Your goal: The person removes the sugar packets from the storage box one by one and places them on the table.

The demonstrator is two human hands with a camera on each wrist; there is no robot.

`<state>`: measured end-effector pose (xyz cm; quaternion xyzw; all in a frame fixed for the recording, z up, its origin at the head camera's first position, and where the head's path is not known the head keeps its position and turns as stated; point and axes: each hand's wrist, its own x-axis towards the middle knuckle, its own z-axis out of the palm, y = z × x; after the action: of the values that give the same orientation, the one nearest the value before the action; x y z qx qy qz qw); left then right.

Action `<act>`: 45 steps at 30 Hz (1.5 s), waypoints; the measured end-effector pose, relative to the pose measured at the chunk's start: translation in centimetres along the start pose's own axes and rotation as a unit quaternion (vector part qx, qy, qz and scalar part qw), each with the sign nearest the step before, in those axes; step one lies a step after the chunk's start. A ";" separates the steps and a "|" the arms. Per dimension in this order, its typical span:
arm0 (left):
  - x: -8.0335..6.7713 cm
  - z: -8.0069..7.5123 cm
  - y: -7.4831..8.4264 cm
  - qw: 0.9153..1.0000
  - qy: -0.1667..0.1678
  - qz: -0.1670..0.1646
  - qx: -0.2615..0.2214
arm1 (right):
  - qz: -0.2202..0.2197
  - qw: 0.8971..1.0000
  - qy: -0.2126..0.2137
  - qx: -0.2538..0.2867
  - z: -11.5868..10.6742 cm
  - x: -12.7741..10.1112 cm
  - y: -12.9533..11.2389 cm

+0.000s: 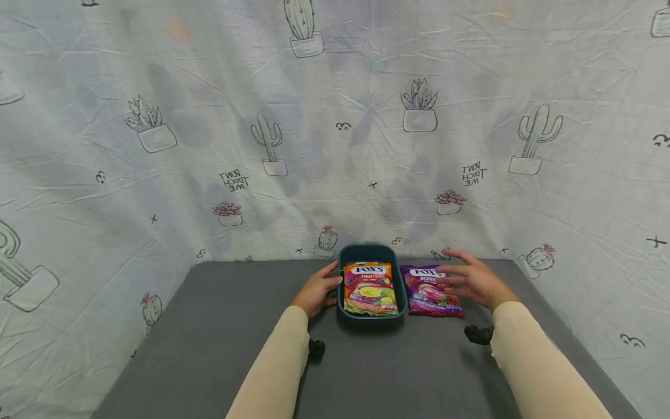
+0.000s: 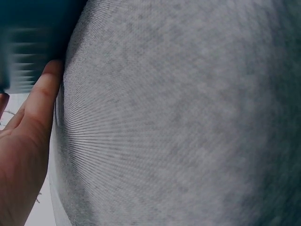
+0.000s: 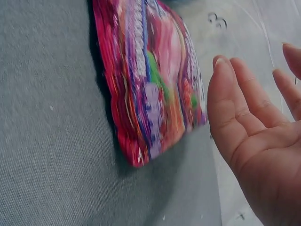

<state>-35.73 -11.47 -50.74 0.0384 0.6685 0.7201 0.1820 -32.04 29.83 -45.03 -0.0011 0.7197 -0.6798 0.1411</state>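
"Cream cuffs [image 1: 295,322] end in two bare hands. What is each one doing?"

"The left hand [image 1: 315,293] lies along the left side of a dark teal tub [image 1: 368,251], fingers apart and touching its wall. The right hand [image 1: 478,283] hovers with its fingers spread, holding nothing, near a purple candy bag [image 1: 426,301]. A small black object [image 1: 316,349] shows near each wrist; I cannot tell what it is."

"And where are the candy bags?"

"The purple one, marked Fox's, lies flat just to the right of the tub. An orange candy bag [image 1: 369,294], marked Fox's Fruits, lies face up inside the tub and fills most of it; bare wall shows at the far end."

"What is around all this?"

"A dark grey table [image 1: 220,349] carries the tub and the purple bag, both towards its far edge. Behind it hangs a white, wrinkled cloth [image 1: 314,198], printed with potted cacti and succulents. It runs along both sides too, and its lettering appears backwards."
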 end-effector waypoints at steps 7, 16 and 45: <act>0.2 0.2 0.0 1.000 0.001 -0.003 -0.005 | -0.001 1.000 -0.022 0.011 2.1 0.6 -1.0; 0.2 0.5 -0.1 1.000 -0.003 -0.002 0.001 | -0.008 0.999 -0.046 0.009 4.5 1.2 -1.8; 0.0 0.4 -0.4 1.000 0.004 0.003 0.002 | 0.067 0.991 -0.086 -0.084 12.2 1.8 -5.1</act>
<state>-35.52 -11.09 -51.12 0.0377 0.6702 0.7197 0.1773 -32.25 17.16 -40.82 -0.0228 0.7580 -0.6034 0.2469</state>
